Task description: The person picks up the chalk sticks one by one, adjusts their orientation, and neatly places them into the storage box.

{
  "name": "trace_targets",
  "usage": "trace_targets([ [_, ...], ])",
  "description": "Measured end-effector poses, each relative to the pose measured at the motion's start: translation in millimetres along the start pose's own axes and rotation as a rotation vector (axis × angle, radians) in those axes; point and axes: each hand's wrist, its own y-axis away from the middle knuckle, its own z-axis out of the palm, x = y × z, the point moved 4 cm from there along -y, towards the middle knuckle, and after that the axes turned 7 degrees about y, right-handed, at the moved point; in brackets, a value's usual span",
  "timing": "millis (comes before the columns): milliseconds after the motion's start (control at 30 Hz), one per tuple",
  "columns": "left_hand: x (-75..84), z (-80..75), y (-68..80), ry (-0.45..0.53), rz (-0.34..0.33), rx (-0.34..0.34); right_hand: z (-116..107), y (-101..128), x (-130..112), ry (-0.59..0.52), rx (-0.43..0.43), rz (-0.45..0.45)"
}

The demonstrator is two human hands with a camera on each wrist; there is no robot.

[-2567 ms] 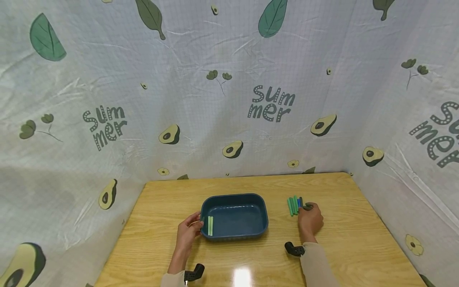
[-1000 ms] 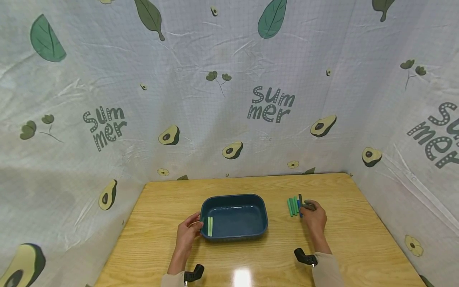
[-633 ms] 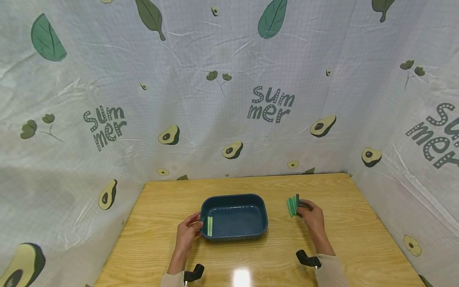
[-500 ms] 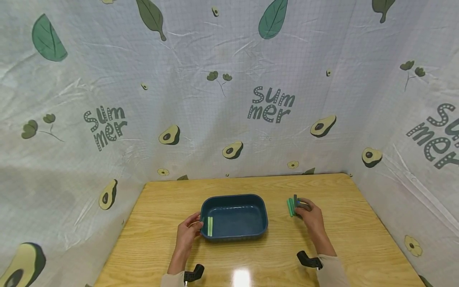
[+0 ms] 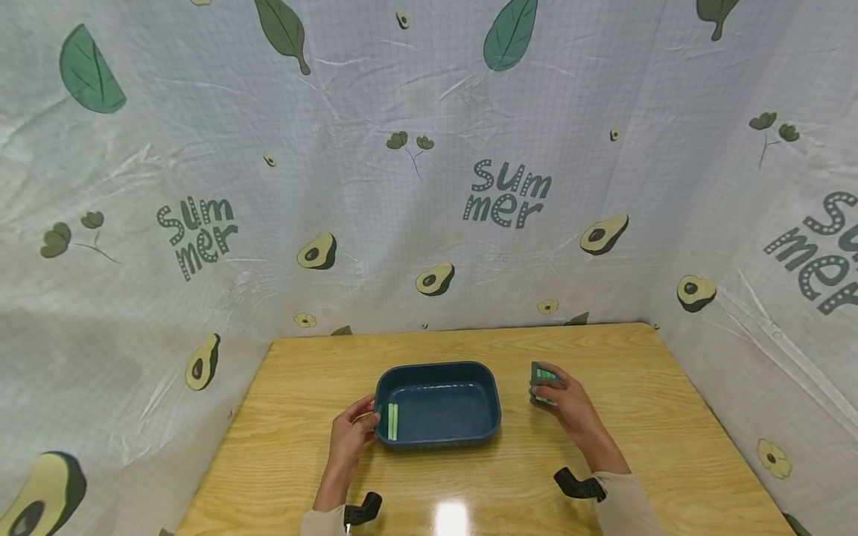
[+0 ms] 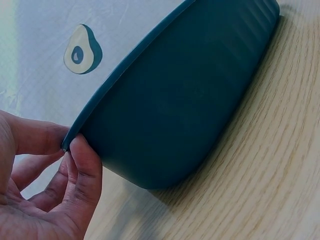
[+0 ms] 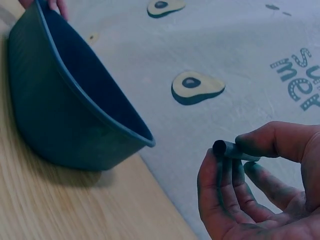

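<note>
my right hand point(image 5: 566, 402) pinches dark stick point(image 7: 235, 150) thumb-to-fingers, lifted | blue tub point(image 5: 437, 406) lies to its left, near | my left hand point(image 5: 351, 435) grips tub's left rim | two green sticks point(image 5: 392, 421) inside

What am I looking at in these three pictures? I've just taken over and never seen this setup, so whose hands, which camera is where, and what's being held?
No machine here: a person works with two bare hands, wearing one camera on the head and one on each wrist.

The head view looks down on a wooden table walled by avocado-print cloth. On it stands a dark blue tray with two light green sticks lying at its left end.

The left wrist view shows the left hand pinching the tray's rim.

The right wrist view shows the right hand beside the tray, thumb and fingers pinching a dark stick. In the head view that hand covers a bundle of green sticks; how many, I cannot tell.
</note>
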Motion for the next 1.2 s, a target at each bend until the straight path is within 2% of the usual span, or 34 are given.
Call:
trace_targets([
  [267, 0.1, -0.1, -1.0, 0.004, -0.001, 0.007, 10, -1, -4, -0.035, 0.006, -0.02],
  [767, 2.6, -0.4, 0.8, -0.005, -0.012, 0.0, 35, -8, -18, -0.034, -0.143, -0.062],
  [1200, 2.9, -1.5, 0.1, -0.007, -0.018, -0.002, 65, -13, -30, 0.007, -0.182, -0.035],
])
